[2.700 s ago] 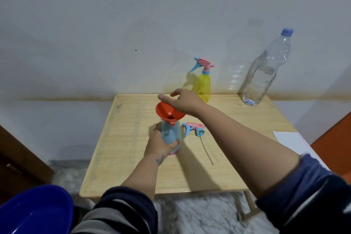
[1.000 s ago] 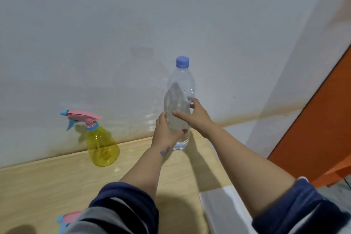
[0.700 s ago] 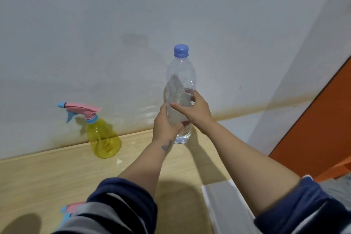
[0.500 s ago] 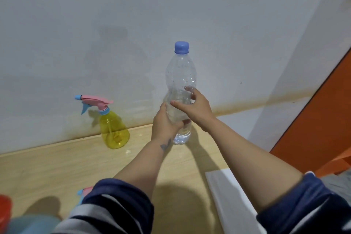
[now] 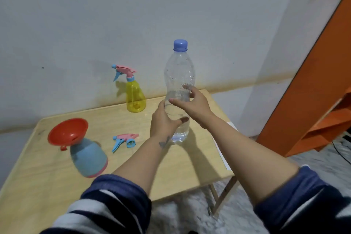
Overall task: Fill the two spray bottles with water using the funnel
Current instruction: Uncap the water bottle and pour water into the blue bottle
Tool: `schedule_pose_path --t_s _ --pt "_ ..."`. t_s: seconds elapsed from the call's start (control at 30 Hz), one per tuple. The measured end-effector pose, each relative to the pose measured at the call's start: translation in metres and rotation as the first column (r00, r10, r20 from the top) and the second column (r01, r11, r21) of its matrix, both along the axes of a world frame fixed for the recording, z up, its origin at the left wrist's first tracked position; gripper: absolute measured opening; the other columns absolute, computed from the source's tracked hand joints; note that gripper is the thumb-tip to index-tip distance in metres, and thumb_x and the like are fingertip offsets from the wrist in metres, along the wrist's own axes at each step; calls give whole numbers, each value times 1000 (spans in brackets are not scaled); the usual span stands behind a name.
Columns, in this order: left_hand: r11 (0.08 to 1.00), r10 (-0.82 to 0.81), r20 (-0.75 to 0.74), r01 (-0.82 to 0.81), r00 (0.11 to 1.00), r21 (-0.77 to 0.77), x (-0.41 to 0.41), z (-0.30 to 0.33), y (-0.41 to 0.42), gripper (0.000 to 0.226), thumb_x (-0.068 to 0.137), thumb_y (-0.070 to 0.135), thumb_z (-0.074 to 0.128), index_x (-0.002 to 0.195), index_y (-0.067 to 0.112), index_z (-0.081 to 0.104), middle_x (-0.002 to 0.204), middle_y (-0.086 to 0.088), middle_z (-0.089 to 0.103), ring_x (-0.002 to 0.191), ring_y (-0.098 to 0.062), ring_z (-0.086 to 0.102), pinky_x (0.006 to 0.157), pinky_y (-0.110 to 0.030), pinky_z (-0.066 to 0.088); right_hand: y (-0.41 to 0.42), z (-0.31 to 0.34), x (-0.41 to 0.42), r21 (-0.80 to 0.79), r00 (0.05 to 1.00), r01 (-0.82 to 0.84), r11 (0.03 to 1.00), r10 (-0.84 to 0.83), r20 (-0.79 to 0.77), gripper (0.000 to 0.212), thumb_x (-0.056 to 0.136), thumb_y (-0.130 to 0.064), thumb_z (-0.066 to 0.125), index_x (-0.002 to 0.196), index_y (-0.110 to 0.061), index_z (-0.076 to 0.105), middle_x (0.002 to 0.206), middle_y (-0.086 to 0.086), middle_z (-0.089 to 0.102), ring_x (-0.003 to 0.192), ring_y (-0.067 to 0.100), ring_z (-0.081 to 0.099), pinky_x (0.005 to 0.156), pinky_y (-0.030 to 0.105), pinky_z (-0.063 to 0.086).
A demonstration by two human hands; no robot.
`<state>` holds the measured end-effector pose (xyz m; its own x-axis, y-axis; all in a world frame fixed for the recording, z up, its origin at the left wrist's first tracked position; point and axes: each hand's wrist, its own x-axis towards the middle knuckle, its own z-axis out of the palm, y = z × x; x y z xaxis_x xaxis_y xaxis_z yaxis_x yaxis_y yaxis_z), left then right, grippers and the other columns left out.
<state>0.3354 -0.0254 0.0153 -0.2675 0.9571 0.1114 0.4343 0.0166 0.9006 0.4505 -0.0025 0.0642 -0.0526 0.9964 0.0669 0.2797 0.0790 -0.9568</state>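
Note:
A clear water bottle (image 5: 180, 74) with a blue cap stands upright near the middle of the wooden table (image 5: 38, 176), partly filled. My left hand (image 5: 163, 121) grips its lower body from the left. My right hand (image 5: 191, 103) holds it from the right, a little higher. The blue spray bottle (image 5: 88, 158) stands at the left with the red funnel (image 5: 67, 132) set in its neck. Its pink and blue spray head (image 5: 124, 138) lies loose on the table. The yellow spray bottle (image 5: 135, 93) stands by the wall with its head on.
A white sheet (image 5: 221, 150) lies along the table's right edge. An orange shelf unit (image 5: 321, 100) stands to the right. The white wall runs close behind the table. Marble floor shows below the table's front edge.
Both hands left the blue spray bottle and funnel and took hold of the water bottle. The bottle has since come away from the wall toward the table's middle, upright.

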Motion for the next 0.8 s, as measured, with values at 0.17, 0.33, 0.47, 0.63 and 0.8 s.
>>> schedule_pose_path --t_s 0.17,0.33,0.47,0.63,0.8 --pt "1000 12 -9 -12 1000 -7 -2 -5 -33 79 57 34 90 123 23 50 106 8 59 99 -16 58 84 -31 50 -34 -4 -3 -9 1000 -3 1000 3 10 76 67 -36 85 134 -23 50 118 -3 59 106 12 61 91 25 49" --pt "1000 12 15 -12 1000 -24 -1 -16 -48 72 60 28 90 120 24 50 106 11 56 98 -13 56 78 -24 43 -51 -13 -5 -18 999 -5 1000 5 34 78 67 -36 85 135 -22 49 119 -4 56 111 12 57 97 29 49" --pt "1000 -1 34 2 999 -28 -2 -16 -49 69 64 26 88 120 23 48 107 12 54 96 -11 52 79 -23 40 -51 -8 -6 -93 994 -66 994 74 78 90 67 -38 84 143 -20 39 135 0 52 120 14 53 102 30 44" --pt "999 -17 30 18 999 -41 -5 -20 -46 72 60 27 89 119 26 47 112 5 62 102 -18 60 82 -30 48 -47 43 2 -57 989 -140 988 142 34 91 72 -47 79 144 -20 32 134 -3 52 123 15 54 100 28 42" --pt "998 -41 15 42 999 -52 -8 -21 -44 80 60 30 89 126 26 43 120 4 58 108 -19 57 90 -35 49 -36 108 -3 227 937 -17 974 -64 343 63 82 -59 61 131 -21 51 118 2 54 104 14 54 81 26 38"
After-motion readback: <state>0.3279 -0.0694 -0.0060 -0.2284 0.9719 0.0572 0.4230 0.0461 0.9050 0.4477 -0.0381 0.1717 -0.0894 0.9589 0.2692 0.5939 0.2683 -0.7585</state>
